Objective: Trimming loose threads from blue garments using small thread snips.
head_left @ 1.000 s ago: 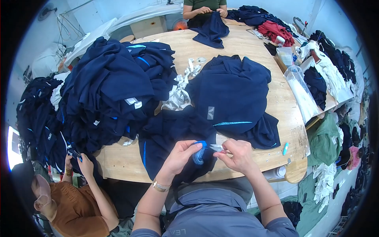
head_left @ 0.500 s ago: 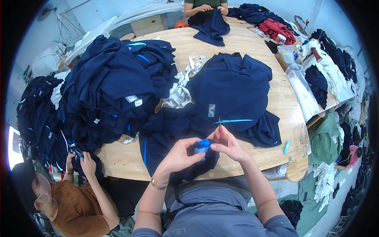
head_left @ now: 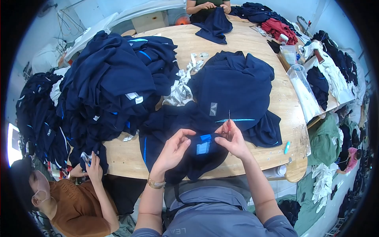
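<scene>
There, the garment (head_left: 179, 130) lay on the table (head_left: 252, 39) just beyond both hands; the left hand (head_left: 173, 148) pinched its fold, the right hand (head_left: 233, 139), nearer the label (head_left: 203, 147), clamped upright snips (head_left: 229, 121).

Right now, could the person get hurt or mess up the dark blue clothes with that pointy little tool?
Maybe. The right hand holds a thin snipping tool close to the left hand, so its tip might poke a finger. Both hands pinch the navy garment by its blue label, so a slip might nick the cloth. The big navy pile leans near the wooden table edge and might slide off.
</scene>
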Demonstrator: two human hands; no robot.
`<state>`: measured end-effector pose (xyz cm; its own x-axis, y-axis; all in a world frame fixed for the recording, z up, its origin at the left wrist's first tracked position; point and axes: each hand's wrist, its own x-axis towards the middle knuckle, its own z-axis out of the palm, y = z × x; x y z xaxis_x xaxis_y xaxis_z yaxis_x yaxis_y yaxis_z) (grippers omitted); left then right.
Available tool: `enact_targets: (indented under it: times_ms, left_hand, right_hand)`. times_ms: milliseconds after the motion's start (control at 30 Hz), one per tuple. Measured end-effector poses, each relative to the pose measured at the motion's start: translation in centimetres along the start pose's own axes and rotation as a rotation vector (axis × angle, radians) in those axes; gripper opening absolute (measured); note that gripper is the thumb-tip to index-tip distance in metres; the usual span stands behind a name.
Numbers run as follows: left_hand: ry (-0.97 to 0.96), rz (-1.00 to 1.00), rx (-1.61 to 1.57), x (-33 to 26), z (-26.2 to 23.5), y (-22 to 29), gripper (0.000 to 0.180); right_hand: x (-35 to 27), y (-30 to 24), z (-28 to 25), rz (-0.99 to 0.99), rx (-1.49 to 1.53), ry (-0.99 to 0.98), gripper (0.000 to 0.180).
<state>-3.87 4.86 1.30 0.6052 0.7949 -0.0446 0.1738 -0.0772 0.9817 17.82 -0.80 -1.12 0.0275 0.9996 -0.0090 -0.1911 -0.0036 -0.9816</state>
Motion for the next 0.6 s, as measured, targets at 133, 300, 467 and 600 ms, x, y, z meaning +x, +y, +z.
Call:
enact_targets:
  times_ms: [133, 300, 467, 600]
  left_hand:
    - [0.028, 0.016, 0.028, 0.2, 0.2, 0.0, 0.02]
    - [0.154, 0.015, 0.338, 0.4, 1.3, -0.6, 0.018]
    - [0.063, -0.06, 0.005, 0.2, 1.8, -2.2, 0.02]
    - [0.04, -0.146, -0.558, 0.0, 2.3, -1.9, 0.021]
  right_hand:
    - [0.1, 0.5, -0.3, -0.02, -0.003, 0.019, 0.034]
    - [-0.2, 0.1, 1.7, -0.267, -0.757, 0.21, 0.026]
    - [0.2, 0.5, 1.7, -0.292, -0.597, 0.213, 0.028]
    - [-0.3, -0.9, 2.1, -0.308, -0.786, 0.21, 0.03]
